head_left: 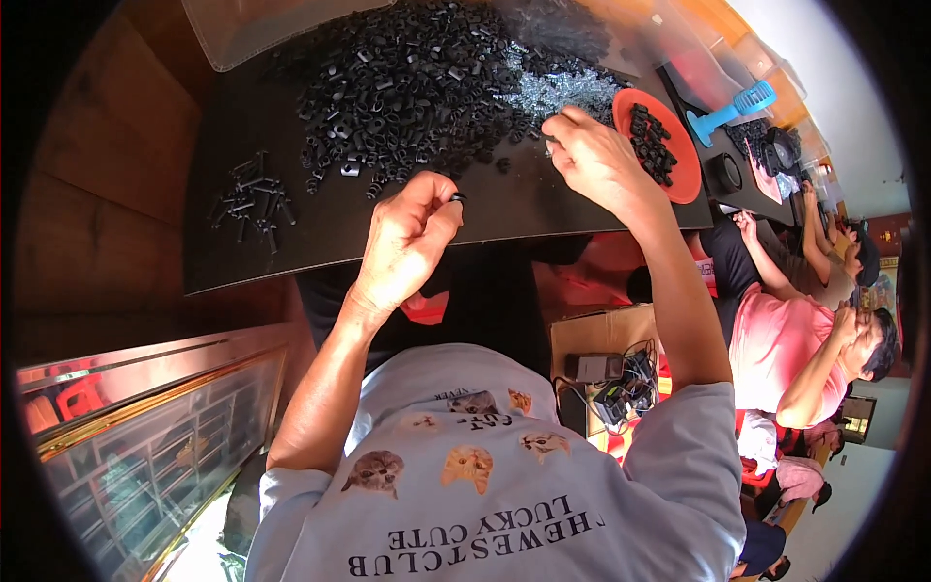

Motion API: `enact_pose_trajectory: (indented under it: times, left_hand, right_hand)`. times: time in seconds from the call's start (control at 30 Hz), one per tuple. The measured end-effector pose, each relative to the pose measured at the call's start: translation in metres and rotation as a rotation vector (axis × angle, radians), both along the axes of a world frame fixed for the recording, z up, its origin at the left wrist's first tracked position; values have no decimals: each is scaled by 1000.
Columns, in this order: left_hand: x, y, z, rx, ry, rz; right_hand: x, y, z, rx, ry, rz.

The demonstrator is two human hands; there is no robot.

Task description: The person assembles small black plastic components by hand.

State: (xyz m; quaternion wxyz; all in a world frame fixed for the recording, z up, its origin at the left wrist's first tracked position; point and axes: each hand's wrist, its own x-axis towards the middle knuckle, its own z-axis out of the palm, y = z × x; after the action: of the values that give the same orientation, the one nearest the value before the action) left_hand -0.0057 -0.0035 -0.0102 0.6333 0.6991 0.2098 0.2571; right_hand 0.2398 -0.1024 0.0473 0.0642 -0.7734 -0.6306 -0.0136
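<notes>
My left hand (411,233) is closed over the table's front edge, with a small black part (458,197) poking out between thumb and forefinger. Further right, my right hand (599,163) is held in a pinch above the tabletop, just in front of a heap of small shiny silvery pieces (558,92). Whatever its fingertips hold is too small to name. Beyond both hands spreads a big pile of small black tubular parts (398,87). Close to my right wrist lies an orange-red plate (686,145) holding several black pieces (652,145).
A loose group of thin black pieces (254,202) lies on the dark table (320,228) at left. Clear plastic bins (223,44) stand behind the pile. A blue handheld fan (727,112) is at right. Below, a cardboard box (601,335) holds cables. People sit along the right, one in pink (776,339).
</notes>
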Motion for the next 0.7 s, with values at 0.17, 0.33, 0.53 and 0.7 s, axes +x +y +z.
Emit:
enact_pose_trajectory:
  times: [0.17, 0.33, 0.53, 0.7]
  left_hand:
    - [3, -3, -1, 36, -42, 61]
    - [3, -3, -3, 17, -38, 61]
    - [4, -3, -4, -6, -88, 74]
    - [3, -2, -5, -17, -84, 46]
  right_hand:
    - [-7, 0, -5, -64, -53, 14]
    - [-8, 4, -16, -6, -46, 10]
    - [-11, 6, -15, 299, 223, 119]
    - [-10, 6, -32, 292, 221, 94]
